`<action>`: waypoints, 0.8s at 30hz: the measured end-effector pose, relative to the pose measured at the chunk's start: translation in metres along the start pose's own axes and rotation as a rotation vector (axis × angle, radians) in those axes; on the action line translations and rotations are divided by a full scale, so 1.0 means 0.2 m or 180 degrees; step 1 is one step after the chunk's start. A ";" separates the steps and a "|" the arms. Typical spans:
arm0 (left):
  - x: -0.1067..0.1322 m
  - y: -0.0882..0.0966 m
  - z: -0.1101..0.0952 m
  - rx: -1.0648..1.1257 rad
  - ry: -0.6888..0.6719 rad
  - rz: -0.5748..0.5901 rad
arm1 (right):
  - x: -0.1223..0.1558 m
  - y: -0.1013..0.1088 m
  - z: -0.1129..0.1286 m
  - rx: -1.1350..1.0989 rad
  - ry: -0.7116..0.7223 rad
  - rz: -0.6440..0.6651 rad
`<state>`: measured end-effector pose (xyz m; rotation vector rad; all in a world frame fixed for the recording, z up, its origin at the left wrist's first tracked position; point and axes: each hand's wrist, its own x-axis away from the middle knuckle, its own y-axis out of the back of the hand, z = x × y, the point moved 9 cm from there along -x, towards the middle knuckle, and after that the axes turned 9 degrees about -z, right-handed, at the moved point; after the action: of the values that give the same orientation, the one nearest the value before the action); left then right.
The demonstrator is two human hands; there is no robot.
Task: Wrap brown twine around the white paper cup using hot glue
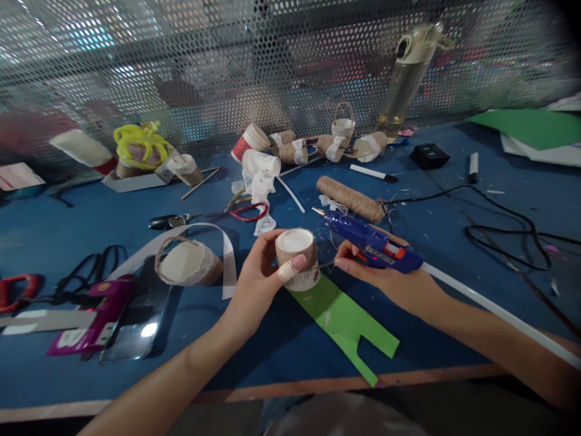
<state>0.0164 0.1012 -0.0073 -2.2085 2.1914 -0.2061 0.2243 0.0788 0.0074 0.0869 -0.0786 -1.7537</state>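
My left hand (261, 272) is closed around a small paper cup (296, 257) wrapped in brown twine, with a white inside and a pale lace band near its base. The thumb, with a bandage-like strip on it, presses the cup's near side. Just right of the cup, my right hand (370, 269) is closed, its fingertips pinching a thin strand of twine (325, 265) that runs to the cup. A blue hot glue gun (374, 239) sits in the same hand, its nozzle pointing left and a long white glue stick (494, 312) trailing over the forearm. Its handle is mostly hidden.
Green cut paper (349, 321) lies under the cup. Left are a small handled basket (186, 263), a phone (138, 321) and scissors (247, 212). Behind are a twine roll (349, 198), several wrapped cups (331, 147) and a water bottle (406, 82). A black cord (503, 212) loops right.
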 end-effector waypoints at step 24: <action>0.04 -0.03 0.04 0.0080 0.0589 0.0100 | -0.01 -0.02 -0.04 -0.0072 -0.0178 0.0142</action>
<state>0.0229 0.0923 -0.0142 -2.2225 2.2973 -0.4518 0.2220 0.0807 -0.0002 0.0196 -0.1008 -1.7122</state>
